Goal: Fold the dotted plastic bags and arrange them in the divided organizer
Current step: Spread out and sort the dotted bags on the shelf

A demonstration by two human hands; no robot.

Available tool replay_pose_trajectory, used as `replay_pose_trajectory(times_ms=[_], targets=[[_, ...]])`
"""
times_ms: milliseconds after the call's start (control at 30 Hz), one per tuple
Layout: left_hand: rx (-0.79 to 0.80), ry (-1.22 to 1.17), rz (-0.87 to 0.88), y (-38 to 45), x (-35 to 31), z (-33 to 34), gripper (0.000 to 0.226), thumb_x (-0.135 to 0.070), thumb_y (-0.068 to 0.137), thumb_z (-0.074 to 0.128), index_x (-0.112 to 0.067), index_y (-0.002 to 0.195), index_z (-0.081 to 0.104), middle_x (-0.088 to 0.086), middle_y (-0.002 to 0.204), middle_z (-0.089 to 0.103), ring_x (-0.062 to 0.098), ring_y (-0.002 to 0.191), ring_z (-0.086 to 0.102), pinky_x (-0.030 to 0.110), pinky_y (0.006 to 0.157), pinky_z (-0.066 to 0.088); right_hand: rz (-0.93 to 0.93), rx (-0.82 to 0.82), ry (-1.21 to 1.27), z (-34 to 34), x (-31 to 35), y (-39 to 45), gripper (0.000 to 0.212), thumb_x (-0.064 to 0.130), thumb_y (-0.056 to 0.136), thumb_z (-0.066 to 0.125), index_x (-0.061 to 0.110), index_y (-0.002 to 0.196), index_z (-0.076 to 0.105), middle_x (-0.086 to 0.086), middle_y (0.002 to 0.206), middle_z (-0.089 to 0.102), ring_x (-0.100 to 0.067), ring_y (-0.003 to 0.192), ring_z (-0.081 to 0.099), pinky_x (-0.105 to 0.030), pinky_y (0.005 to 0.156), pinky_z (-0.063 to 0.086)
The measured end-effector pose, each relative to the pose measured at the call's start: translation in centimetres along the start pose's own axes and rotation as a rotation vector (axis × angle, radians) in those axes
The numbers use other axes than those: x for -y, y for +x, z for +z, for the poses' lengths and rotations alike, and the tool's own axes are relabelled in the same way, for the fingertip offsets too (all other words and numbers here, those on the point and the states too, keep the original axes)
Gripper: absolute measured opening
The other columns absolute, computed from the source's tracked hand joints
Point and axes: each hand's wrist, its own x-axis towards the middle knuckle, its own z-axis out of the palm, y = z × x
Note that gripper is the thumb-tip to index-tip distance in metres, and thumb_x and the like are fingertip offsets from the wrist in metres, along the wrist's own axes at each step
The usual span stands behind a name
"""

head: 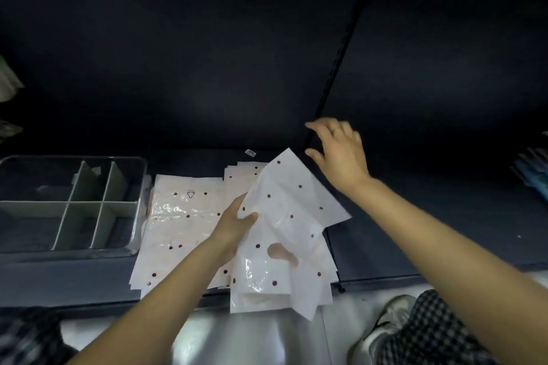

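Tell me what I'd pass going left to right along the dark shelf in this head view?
Clear plastic organizer with pale dividers → flat pile of white red-dotted plastic bags → left hand gripping a lifted dotted bag → right hand, open, above the shelf → bluish items at the far right edge, too blurred to identify.

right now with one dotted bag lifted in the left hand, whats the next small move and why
Probably bring the right hand down to pinch the free far corner of the white dotted plastic bag. The left hand grips only its left edge, so the bag hangs crumpled above the flat pile of dotted bags. The right hand hovers open, holding nothing.
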Motion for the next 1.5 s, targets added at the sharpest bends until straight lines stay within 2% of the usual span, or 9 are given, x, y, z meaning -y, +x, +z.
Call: replay_pose_trajectory(times_ms=[133, 267, 533, 667, 733, 900, 1167, 1300, 1500], targets=[[-0.161, 0.076, -0.138, 2.6, 3.3, -1.4, 0.052, -0.014, 0.096, 0.05, -0.025, 0.143, 0.031, 0.005, 0.136, 0.047, 0.019, 0.103, 0.054, 0.031, 0.082, 0.047, 0.575, 0.276, 0.271, 7.5, -0.3, -6.1, 0.064, 0.029, 0.088, 0.063, 0.016, 0.142, 0.031, -0.011, 0.142, 0.035, -0.032, 0.126, 0.036, -0.041, 0.101, 0.037], [-0.181, 0.318, -0.113, 3.9, 6.4, -1.5, 0.062, -0.007, 0.094, 0.053, -0.019, 0.147, 0.024, 0.006, 0.148, 0.037, 0.026, 0.129, 0.042, 0.033, 0.103, 0.037, 1.054, 0.478, 0.368, 12.2, -0.6, -10.6, 0.073, 0.041, 0.086, 0.063, 0.007, 0.14, 0.029, -0.017, 0.141, 0.032, -0.038, 0.128, 0.033, -0.046, 0.101, 0.04], [-0.235, 0.514, -0.034, 3.4, 8.4, 0.3, 0.064, -0.01, 0.094, 0.052, -0.019, 0.148, 0.02, 0.01, 0.135, 0.053, 0.032, 0.118, 0.053, 0.031, 0.092, 0.041, 1.086, 0.57, 0.251, 13.9, 0.4, -9.0, 0.081, 0.042, 0.072, 0.077, 0.0, 0.129, 0.038, -0.017, 0.131, 0.044, -0.035, 0.119, 0.048, -0.043, 0.095, 0.046], [-0.14, 0.498, -0.004, 2.9, 8.1, 0.5, 0.064, -0.014, 0.096, 0.051, -0.018, 0.149, 0.015, 0.008, 0.135, 0.052, 0.031, 0.116, 0.054, 0.023, 0.083, 0.04, 1.142, 0.665, 0.305, 13.4, -0.1, -8.7, 0.064, 0.042, 0.071, 0.078, 0.007, 0.12, 0.054, -0.012, 0.127, 0.054, -0.033, 0.121, 0.045, -0.039, 0.099, 0.043], [-0.129, 0.48, 0.015, 2.5, 7.7, 0.3, 0.063, -0.015, 0.096, 0.05, -0.017, 0.149, 0.016, 0.007, 0.138, 0.049, 0.027, 0.12, 0.051, 0.023, 0.09, 0.039, 1.136, 0.658, 0.277, 13.1, 0.0, -8.6, 0.062, 0.04, 0.072, 0.077, 0.008, 0.12, 0.053, -0.012, 0.13, 0.049, -0.032, 0.124, 0.041, -0.037, 0.098, 0.041], [-0.333, 0.707, 0.209, 0.7, 6.9, -2.9, 0.051, -0.013, 0.095, 0.05, -0.013, 0.143, 0.032, 0.007, 0.136, 0.046, 0.022, 0.125, 0.04, 0.029, 0.099, 0.036, 1.116, 0.554, 0.36, 13.5, 1.8, -9.0, 0.065, 0.024, 0.076, 0.077, -0.001, 0.125, 0.042, -0.018, 0.127, 0.055, -0.036, 0.114, 0.055, -0.041, 0.088, 0.049], [-0.606, 1.178, 0.455, -3.0, 5.6, -10.5, 0.038, 0.001, 0.08, 0.066, -0.004, 0.118, 0.061, 0.018, 0.128, 0.054, 0.038, 0.121, 0.048, 0.049, 0.103, 0.04, 1.118, 0.564, 0.361, 13.9, 1.8, -9.3, 0.042, 0.023, 0.077, 0.072, 0.003, 0.111, 0.056, -0.017, 0.115, 0.061, -0.033, 0.106, 0.058, -0.031, 0.073, 0.044], [-0.664, 1.293, 0.408, -4.0, 5.4, -14.7, 0.05, -0.011, 0.086, 0.063, -0.004, 0.133, 0.049, 0.02, 0.139, 0.045, 0.038, 0.133, 0.036, 0.051, 0.114, 0.024, 1.046, 0.501, 0.43, 14.2, 0.8, -9.3, 0.023, 0.015, 0.078, 0.07, 0.01, 0.092, 0.052, -0.015, 0.107, 0.064, -0.034, 0.096, 0.062, -0.029, 0.068, 0.045], [-0.469, 1.345, 0.26, -4.4, 7.6, -19.2, 0.062, -0.018, 0.095, 0.049, -0.017, 0.15, 0.021, 0.015, 0.133, 0.053, 0.03, 0.131, 0.041, 0.042, 0.115, 0.022, 1.106, 0.416, 0.315, 12.2, -5.5, -8.8, 0.019, 0.009, 0.078, 0.067, 0.004, 0.092, 0.054, -0.022, 0.105, 0.063, -0.033, 0.083, 0.059, -0.032, 0.069, 0.047]])
